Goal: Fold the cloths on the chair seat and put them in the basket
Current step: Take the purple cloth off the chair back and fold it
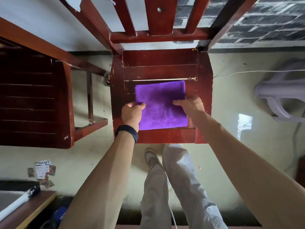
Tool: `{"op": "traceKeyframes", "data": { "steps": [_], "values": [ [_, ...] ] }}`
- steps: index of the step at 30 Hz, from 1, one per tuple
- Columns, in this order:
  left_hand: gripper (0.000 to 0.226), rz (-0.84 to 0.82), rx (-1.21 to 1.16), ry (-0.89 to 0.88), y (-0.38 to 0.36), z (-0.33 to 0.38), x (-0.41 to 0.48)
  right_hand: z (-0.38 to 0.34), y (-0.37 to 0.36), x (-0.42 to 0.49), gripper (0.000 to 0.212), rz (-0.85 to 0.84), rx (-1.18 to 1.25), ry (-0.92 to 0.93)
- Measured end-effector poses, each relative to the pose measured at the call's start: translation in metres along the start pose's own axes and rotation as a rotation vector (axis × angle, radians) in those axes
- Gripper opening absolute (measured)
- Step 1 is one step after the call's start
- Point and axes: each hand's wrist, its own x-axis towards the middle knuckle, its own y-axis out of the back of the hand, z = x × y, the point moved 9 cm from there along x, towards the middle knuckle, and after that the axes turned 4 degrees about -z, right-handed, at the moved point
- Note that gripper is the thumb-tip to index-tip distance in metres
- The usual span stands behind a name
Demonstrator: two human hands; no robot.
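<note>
A purple cloth (160, 103) lies flat on the dark red wooden chair seat (158, 70), folded into a near-square. My left hand (132, 114) grips the cloth's left edge, thumb on top and fingers curled under. My right hand (190, 104) rests on the cloth's right edge, fingers pointing left over the fabric; whether it pinches the edge is hidden. A black band sits on my left wrist. No basket is in view.
A second dark wooden chair (33, 103) stands close on the left. A pale plastic stool (280, 95) sits on the floor at right. My legs and a shoe (151, 157) are just in front of the chair. Papers (42, 171) lie on the floor at lower left.
</note>
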Motion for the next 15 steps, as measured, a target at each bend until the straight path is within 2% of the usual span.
{"op": "traceKeyframes", "data": {
  "steps": [2,3,5,9,15],
  "values": [
    [0.036,-0.123,-0.072,0.044,-0.003,0.001,0.001,-0.003,0.001,0.0,0.023,-0.077,0.014,0.051],
    [0.042,-0.191,-0.087,0.048,-0.003,0.004,0.0,-0.005,0.003,-0.002,0.021,-0.104,0.042,0.072],
    [0.045,-0.309,-0.093,0.023,-0.002,0.012,-0.008,-0.009,0.008,-0.011,0.023,-0.162,0.146,0.118],
    [0.025,-0.444,-0.107,-0.041,0.009,0.035,-0.046,-0.013,0.023,-0.047,0.026,-0.259,0.282,0.21],
    [0.022,-0.63,-0.083,-0.095,0.024,0.079,-0.15,-0.024,0.082,-0.171,0.033,-0.367,0.356,0.304]
  ]
}}
